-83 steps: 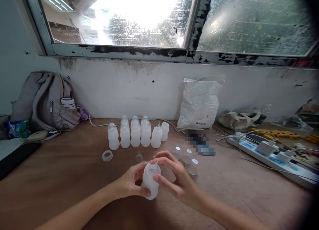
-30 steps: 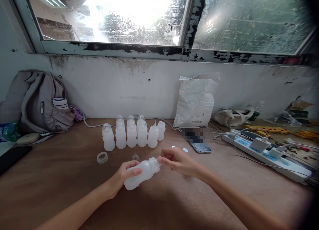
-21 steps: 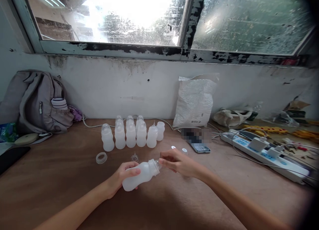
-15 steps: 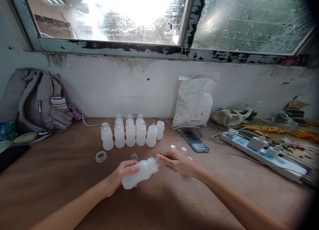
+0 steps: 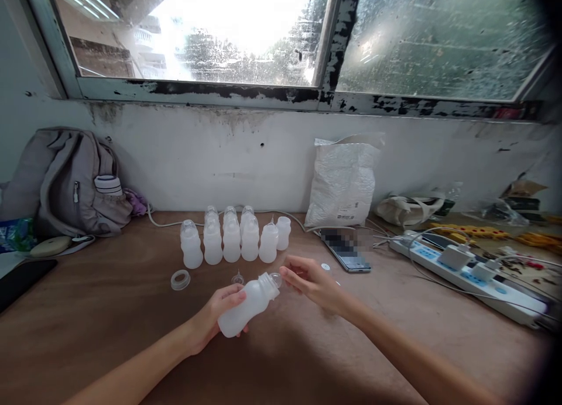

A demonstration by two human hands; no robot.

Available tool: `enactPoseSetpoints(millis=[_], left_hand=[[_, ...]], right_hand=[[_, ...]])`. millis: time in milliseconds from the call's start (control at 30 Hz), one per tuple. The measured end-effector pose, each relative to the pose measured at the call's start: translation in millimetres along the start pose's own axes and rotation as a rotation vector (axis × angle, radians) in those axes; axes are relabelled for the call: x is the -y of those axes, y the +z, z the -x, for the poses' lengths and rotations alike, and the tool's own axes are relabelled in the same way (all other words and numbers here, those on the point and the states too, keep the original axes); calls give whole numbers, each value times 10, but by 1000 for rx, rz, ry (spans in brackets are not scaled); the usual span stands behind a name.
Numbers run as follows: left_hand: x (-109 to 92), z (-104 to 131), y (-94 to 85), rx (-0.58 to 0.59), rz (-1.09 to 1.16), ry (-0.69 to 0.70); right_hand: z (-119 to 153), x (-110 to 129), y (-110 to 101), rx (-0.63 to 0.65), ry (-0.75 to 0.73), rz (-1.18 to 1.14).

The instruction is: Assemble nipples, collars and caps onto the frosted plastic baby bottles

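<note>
My left hand [image 5: 215, 317] grips a translucent white plastic bottle [image 5: 248, 304], tilted with its threaded neck up and to the right. My right hand [image 5: 311, 283] is at the bottle's mouth, fingertips pinching a small clear part [image 5: 276, 278] against the neck. Behind them stands a cluster of several similar white bottles [image 5: 232, 238] with clear caps. A loose clear ring [image 5: 180, 280] lies on the wooden table to the left, and a small clear nipple [image 5: 237, 278] lies just behind the held bottle.
A grey backpack [image 5: 70, 182] leans on the wall at left. A white plastic bag [image 5: 345, 179] stands at the back, a phone [image 5: 349, 256] lies beside it, and a power strip [image 5: 469, 273] with cables runs along the right. A small white disc [image 5: 325, 267] lies near my right hand.
Earlier both hands held the bottle upright with a top on it. The bottle is now tilted in my left hand, and my right hand works at its open neck.
</note>
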State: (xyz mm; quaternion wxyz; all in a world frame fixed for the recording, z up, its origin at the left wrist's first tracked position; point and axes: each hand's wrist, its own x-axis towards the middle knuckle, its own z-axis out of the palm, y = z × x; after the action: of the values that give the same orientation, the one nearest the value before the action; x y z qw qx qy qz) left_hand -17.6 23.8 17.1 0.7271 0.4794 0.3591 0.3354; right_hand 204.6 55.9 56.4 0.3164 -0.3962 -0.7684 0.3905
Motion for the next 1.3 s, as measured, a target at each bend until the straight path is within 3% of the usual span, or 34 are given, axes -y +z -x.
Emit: enactPoseSetpoints(millis=[133, 233, 300, 400, 467, 600, 667, 733, 833, 867, 900, 1000, 1067, 1133, 1233, 1267, 1300], left_hand=[[70, 42, 93, 152, 187, -8], [109, 97, 205, 223, 225, -54], [120, 122, 273, 137, 119, -37], [120, 131, 344, -150, -198, 153], [114, 136, 380, -209, -272, 213], [105, 145, 461, 69, 97, 7], [96, 114, 487, 157, 134, -53], [66, 52, 485, 61, -66, 27], [-37, -25, 458, -242, -417, 271], [-82, -24, 458, -260, -435, 288], [-128, -6, 467, -212, -385, 250], [-224, 113, 545, 109, -29, 58], [-224, 170, 598, 204, 96, 22], [-183, 161, 611, 67, -19, 75], [-119, 88, 565, -338, -400, 280], [-115, 80, 550, -405, -468, 333], [-122, 90, 544, -396, -471, 342]], right_hand=[[36, 77, 81, 177, 65, -468], [91, 149, 251, 269, 102, -661], [127, 170, 384, 151, 157, -686], [165, 168, 517, -124, 258, -649], [176, 173, 531, -156, 264, -667], [162, 259, 465, 55, 198, -833], [133, 327, 459, 92, 229, -833], [87, 389, 484, -23, 257, -751], [9, 456, 509, -277, 171, -600], [-14, 473, 497, -295, 136, -586], [-34, 488, 474, -265, 115, -605], [-75, 524, 384, -3, 88, -756], [-91, 541, 366, 118, 68, -822], [-100, 554, 406, 51, 82, -799], [-97, 582, 499, -217, 102, -662], [-89, 597, 515, -259, 90, -632], [-80, 614, 518, -254, 70, -626]])
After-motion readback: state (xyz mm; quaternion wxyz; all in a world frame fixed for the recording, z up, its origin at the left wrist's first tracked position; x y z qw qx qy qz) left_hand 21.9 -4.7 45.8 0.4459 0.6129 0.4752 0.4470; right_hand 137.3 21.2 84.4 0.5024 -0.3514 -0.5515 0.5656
